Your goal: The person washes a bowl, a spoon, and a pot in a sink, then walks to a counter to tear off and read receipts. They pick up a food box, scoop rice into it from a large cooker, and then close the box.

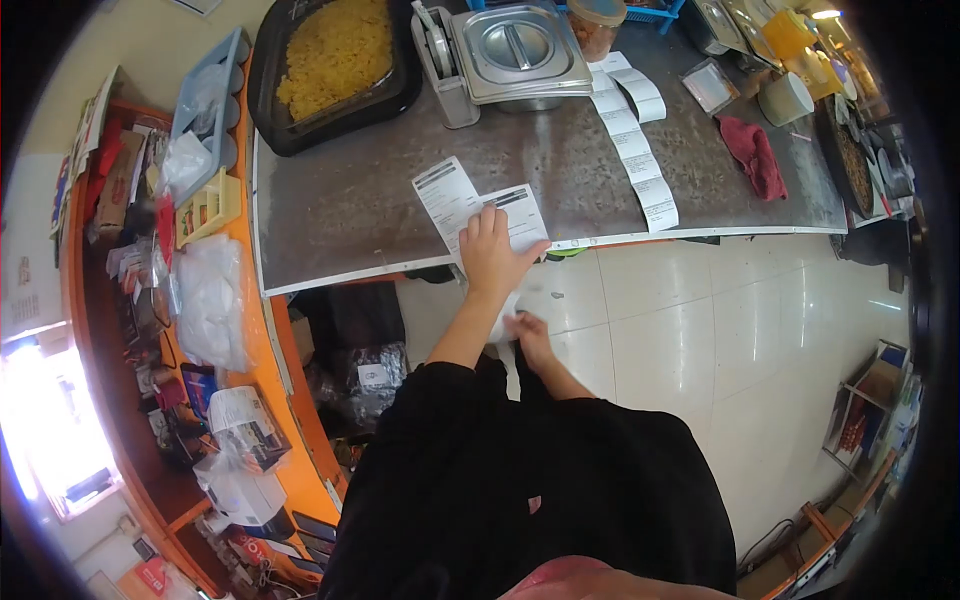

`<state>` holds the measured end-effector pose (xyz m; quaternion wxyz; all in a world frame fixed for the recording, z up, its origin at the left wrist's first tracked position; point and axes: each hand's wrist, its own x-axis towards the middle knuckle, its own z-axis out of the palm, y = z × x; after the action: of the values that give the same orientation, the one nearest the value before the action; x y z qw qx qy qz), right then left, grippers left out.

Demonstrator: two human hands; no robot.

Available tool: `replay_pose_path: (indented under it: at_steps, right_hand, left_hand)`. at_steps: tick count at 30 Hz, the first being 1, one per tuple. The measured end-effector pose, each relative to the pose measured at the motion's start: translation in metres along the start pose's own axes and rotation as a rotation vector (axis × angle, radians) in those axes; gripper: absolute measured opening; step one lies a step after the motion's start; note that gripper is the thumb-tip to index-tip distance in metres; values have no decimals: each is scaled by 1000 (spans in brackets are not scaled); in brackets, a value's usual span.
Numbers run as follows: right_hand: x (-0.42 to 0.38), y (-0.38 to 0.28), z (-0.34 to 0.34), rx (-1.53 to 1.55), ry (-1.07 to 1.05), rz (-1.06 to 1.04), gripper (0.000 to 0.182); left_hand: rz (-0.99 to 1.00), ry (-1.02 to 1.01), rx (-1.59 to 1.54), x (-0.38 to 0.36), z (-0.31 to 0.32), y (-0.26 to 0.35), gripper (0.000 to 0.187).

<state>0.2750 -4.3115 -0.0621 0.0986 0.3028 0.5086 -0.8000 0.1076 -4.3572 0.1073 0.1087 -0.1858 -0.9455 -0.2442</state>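
At far left, clear plastic bags [212, 300] lie along an orange shelf unit [265, 375], presumably to be within reach. On the bench [340, 205], a black pan [288, 137] of yellow food stands well back, which leaves the front edge free for paper. Near that edge lies the left printed slip [443, 190], tilted, partly under the left hand [490, 250]. This hand is spread palm down, its fingers on the paper and its thumb out to the right, likely to stop the slips sliding. The right printed slip [524, 212] lies beside and partly beneath it. Behind, a steel container [520, 50] is lidded (probably to keep its contents covered). Below the bench edge, the right hand [532, 335] is blurred beside something pale; whether it grips this cannot be told. Farther right, a long paper strip [635, 150] runs down to the edge, its upper part curled. Beyond it, a red cloth [752, 158] lies bunched, apart from the paper.
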Motion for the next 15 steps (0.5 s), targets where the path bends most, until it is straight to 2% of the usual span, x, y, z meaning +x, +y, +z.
replay_pose_path:
  at_steps: [1,4,5,7,8,10,12,13,15]
  right_hand:
    - [-15,-13,9,19,-44,26,10]
    - [-30,-82,-6,-406,-152,-95,13]
    - [-36,-123,-6,-459,-239,-269,17]
    - [-33,-174,0,-380,-254,-437,18]
    - [-32,-202,9,-312,-230,-411,18]
    - [-5,-228,30,-292,-160,-436,17]
    - [53,-221,42,-337,-65,-478,17]
    - [78,-213,47,-335,-17,-468,17]
    - [88,-223,61,-473,117,-542,18]
  left_hand:
    - [1,-23,-10,3,-3,-1,57]
    - [83,8,-59,4,-2,-18,46]
    - [133,41,-80,7,0,-29,42]
    - [222,-3,-96,9,-6,-47,35]
    - [268,-17,-101,12,-11,-55,32]
    - [196,-151,-199,15,-16,-61,35]
    - [70,-229,-263,15,-5,-75,39]
    - [-28,-152,-346,15,-5,-73,42]
    - [-52,-17,-684,20,-7,-79,47]
